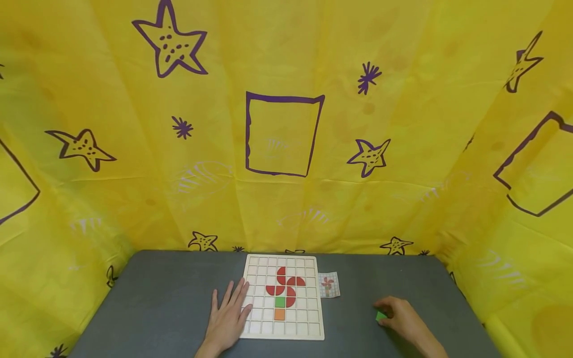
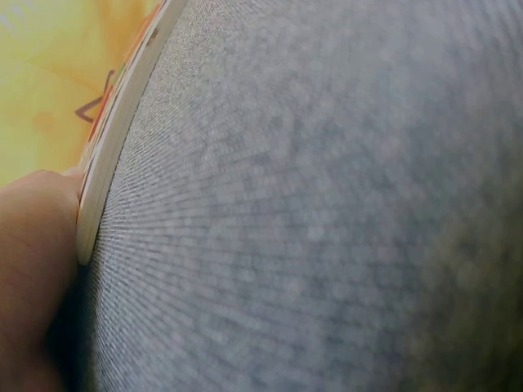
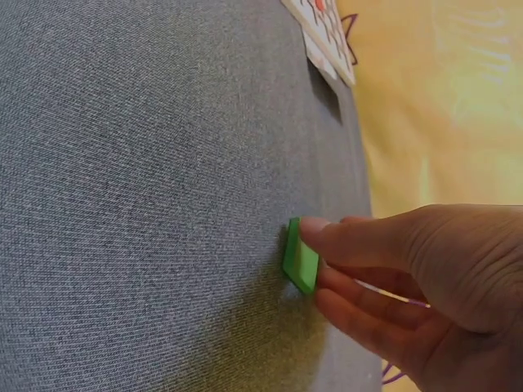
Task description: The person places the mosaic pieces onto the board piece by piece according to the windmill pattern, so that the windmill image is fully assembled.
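Note:
A pale gridded board (image 1: pixel 261 328) lies on the grey table. Red quarter-round tiles (image 1: pixel 290 297) form a pinwheel on it, with a green square tile (image 1: pixel 280 302) and an orange square tile (image 1: pixel 279 314) in line below. My left hand (image 1: pixel 227 318) rests with spread fingers at the board's left edge; the left wrist view catches only part of that hand (image 2: pixel 37 245) against the board's side (image 2: pixel 110 163). Off to the right, my right hand (image 1: pixel 403 318) pinches a small green tile (image 3: pixel 304 257) between thumb and fingers, close to the tabletop. Its full outline is partly hidden by the fingers.
A small printed card (image 1: pixel 330 285) with a red pinwheel picture on a grid lies against the board's right side. The grey cloth-like tabletop (image 1: pixel 170 293) ends at a yellow curtain (image 1: pixel 286 214) with purple drawings, behind and on both sides.

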Tool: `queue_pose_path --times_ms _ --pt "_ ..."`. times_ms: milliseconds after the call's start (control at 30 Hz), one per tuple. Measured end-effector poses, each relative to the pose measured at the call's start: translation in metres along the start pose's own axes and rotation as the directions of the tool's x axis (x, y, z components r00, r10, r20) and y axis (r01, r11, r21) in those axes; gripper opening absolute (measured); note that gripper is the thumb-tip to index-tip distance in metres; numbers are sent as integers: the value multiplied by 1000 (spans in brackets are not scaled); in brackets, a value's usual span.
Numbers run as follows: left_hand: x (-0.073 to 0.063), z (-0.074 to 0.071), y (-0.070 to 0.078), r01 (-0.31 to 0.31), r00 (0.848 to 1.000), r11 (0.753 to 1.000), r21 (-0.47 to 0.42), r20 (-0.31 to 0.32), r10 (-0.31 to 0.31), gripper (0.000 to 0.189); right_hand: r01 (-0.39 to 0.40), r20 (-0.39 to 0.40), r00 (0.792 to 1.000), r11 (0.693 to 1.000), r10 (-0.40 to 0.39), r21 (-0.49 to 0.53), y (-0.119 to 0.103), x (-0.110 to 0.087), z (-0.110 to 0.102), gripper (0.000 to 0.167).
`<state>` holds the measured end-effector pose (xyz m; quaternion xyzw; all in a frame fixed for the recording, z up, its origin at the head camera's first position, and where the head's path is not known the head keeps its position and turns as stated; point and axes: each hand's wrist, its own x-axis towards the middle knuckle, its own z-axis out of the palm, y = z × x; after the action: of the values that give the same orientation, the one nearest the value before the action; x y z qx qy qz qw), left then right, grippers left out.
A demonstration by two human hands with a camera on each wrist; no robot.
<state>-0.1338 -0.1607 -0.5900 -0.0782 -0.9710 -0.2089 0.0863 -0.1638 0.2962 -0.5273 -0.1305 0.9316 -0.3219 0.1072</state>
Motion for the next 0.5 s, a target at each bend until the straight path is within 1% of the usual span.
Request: queue_pose_path --times_ms 167,300,367,500 --pt "0 -1 -1 0 1000 1000 -1 1 0 56 2 19 1000 1000 -1 -15 -1 2 1 36" --pt "0 -1 -1 3 1000 1000 0 1 -3 56 -48 38 998 999 49 -22 -2 5 3 37" --pt "0 -1 -1 4 1000 1000 0 3 -4 57 -73 60 995 997 74 -20 -2 6 3 35" --pt "-1 0 -1 2 1000 1000 0 2 -2 56 -81 94 992 996 83 -31 0 7 2 32"
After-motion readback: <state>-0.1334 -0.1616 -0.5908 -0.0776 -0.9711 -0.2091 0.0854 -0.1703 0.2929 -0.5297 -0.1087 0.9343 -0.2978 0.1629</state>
